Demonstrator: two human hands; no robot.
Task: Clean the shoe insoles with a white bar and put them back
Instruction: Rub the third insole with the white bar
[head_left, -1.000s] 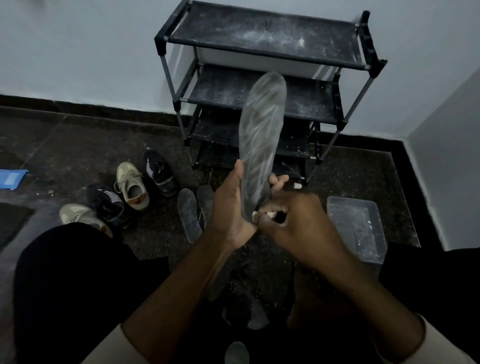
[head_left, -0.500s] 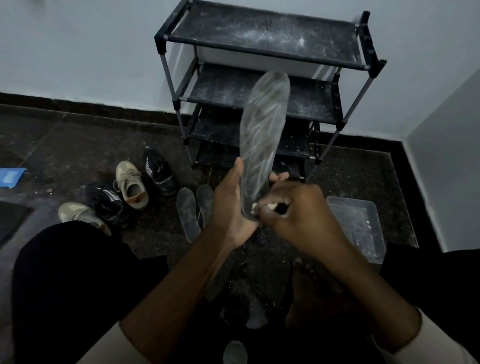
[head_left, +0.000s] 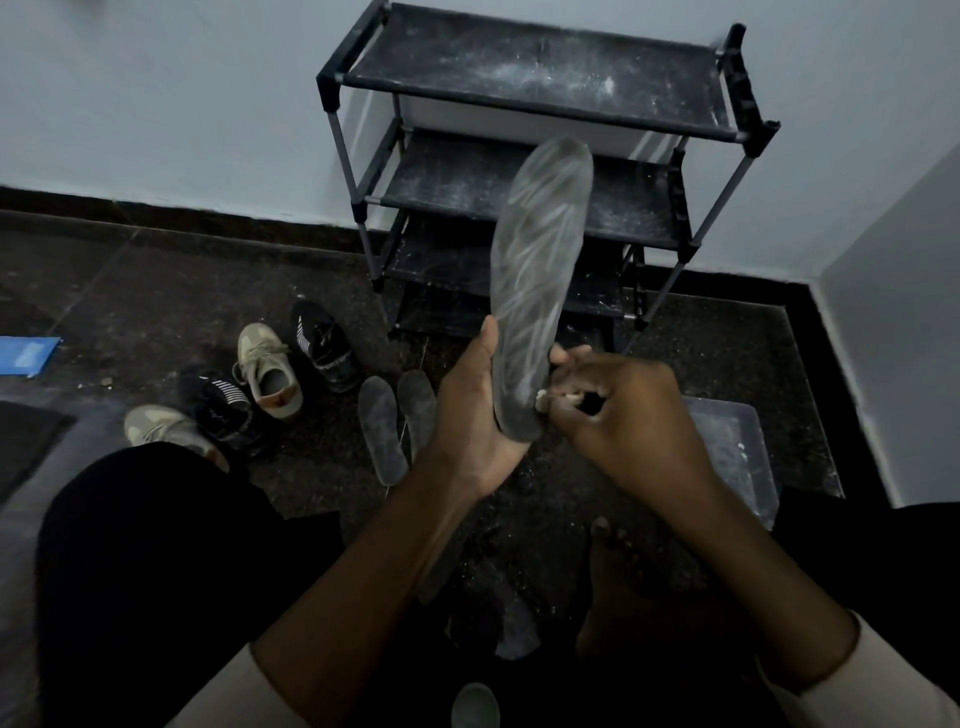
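A long grey insole (head_left: 537, 270), streaked with white marks, stands upright in the middle of the view. My left hand (head_left: 470, 410) grips its heel end from the left. My right hand (head_left: 623, 415) is closed around a small white bar (head_left: 540, 401), whose tip touches the insole's lower right edge. Two more dark insoles (head_left: 397, 423) lie side by side on the floor to the left of my left hand. Another insole (head_left: 511, 623) lies on the floor below my arms, partly hidden.
A black shoe rack (head_left: 540, 135) dusted white stands against the wall behind the insole. Two beige shoes (head_left: 267, 369) and two black shoes (head_left: 324, 345) sit on the dark floor at left. A clear plastic tray (head_left: 737, 447) lies at right. My knees fill the lower corners.
The insole has tilted slightly to the right. My right hand has shifted a little right and up along the insole's lower edge with the bar.
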